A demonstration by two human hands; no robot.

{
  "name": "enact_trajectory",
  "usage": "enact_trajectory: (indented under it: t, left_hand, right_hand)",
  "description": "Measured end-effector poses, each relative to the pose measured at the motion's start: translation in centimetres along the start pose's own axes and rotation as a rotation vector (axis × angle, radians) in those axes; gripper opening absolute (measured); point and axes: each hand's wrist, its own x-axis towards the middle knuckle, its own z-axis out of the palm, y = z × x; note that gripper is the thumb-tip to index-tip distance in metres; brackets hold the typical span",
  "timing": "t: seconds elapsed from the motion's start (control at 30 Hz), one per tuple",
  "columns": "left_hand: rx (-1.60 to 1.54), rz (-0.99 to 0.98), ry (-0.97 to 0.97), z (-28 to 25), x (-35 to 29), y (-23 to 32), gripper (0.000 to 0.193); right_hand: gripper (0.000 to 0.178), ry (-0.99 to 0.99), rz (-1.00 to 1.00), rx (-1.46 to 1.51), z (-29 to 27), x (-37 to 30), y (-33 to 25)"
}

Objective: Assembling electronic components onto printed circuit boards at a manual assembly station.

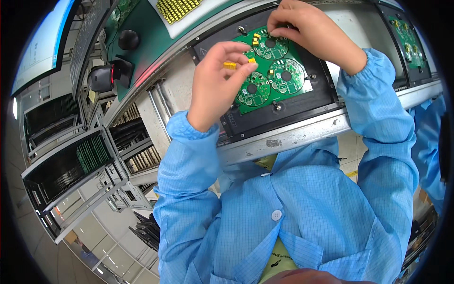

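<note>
A green circuit board [272, 63] with several round sections lies in a black carrier frame [321, 90] in front of me. My left hand [213, 80] hovers over its left side, fingers curled round small yellow block-shaped components [230, 65]; one more yellow block [251, 61] sits at the thumb tip. My right hand [302, 22] is over the far right section, thumb and fingers pinched close to the board. Whatever lies between those fingertips is hidden. Beside them, a few yellow components [256, 40] stand on the far section.
Rows of yellow components [177, 8] rest on a white tray [189, 26] at the far left. A black barcode scanner [101, 78] stands on the green bench. Metal rails [283, 137] border the carrier. Another carrier with a green board [409, 42] is at the right.
</note>
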Motion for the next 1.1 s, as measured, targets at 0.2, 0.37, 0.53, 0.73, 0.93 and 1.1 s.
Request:
enact_trajectory:
  t: [0.2, 0.37, 0.53, 0.73, 0.93, 1.1]
  left_hand:
    - [0.384, 0.257, -0.119, 1.1, -0.8, 0.5, 0.017]
    - [0.516, 0.305, -0.109, 1.6, -1.2, 0.3, 0.016]
    - [0.442, 0.156, -0.074, 1.8, -1.6, 0.1, 0.016]
    - [0.539, 0.391, -0.046, 2.5, -1.4, -0.4, 0.015]
    - [0.572, 0.36, 0.003, 3.4, -1.4, -0.4, 0.012]
    - [0.607, 0.442, 0.002, 2.8, -1.3, -0.9, 0.013]
  right_hand:
    - [0.013, -0.046, 0.432, 0.37, -1.0, -0.4, -1.7]
    - [0.02, 0.132, 0.431, 0.662, 0.4, -1.8, -0.7]
    - [0.018, 0.143, 0.43, 0.845, 1.3, -2.0, -0.3]
    - [0.015, 0.105, 0.456, 0.761, 0.4, -1.8, -1.2]
    - [0.017, 0.204, 0.454, 0.735, 0.4, -2.0, -1.0]
    - [0.017, 0.158, 0.423, 0.726, 0.5, -1.9, -1.2]
